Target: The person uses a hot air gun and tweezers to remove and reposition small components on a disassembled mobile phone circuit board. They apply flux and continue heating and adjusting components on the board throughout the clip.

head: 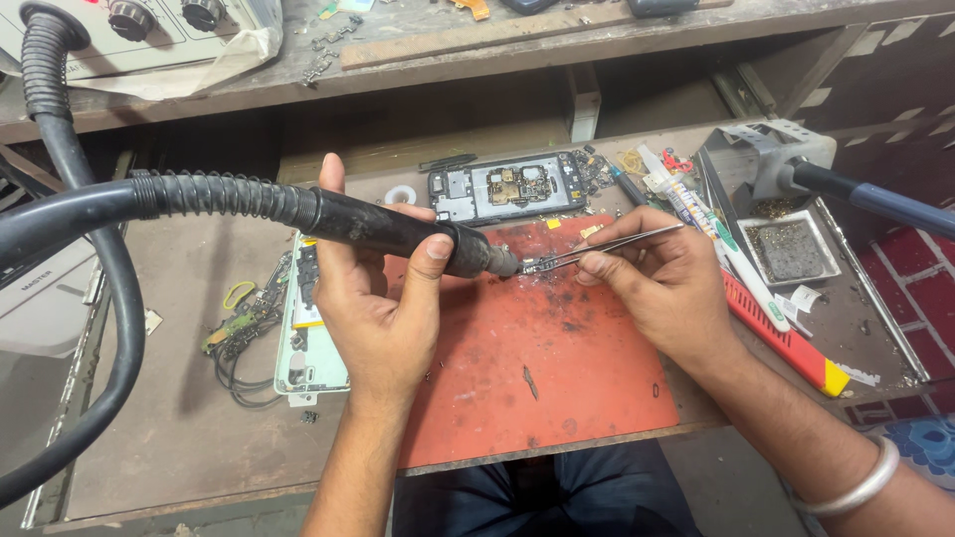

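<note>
Red work mat (537, 368) nearest | left hand (383, 298) wrapped shut around black hot-air handpiece (398, 231), long axis left-right, nozzle pointing right | right hand (667, 283) pinching tweezers (597, 251), tips leftward at nozzle; gripped part too small to identify | opened phone (507, 187) beyond.

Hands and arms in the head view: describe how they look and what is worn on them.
Both hands are bare, with no gloves and no rings that can be seen. The left hand and its forearm have no sleeve and no wristwear. The right hand also has a bare forearm, with a plain silver-coloured bangle around it. Nails are short.
</note>
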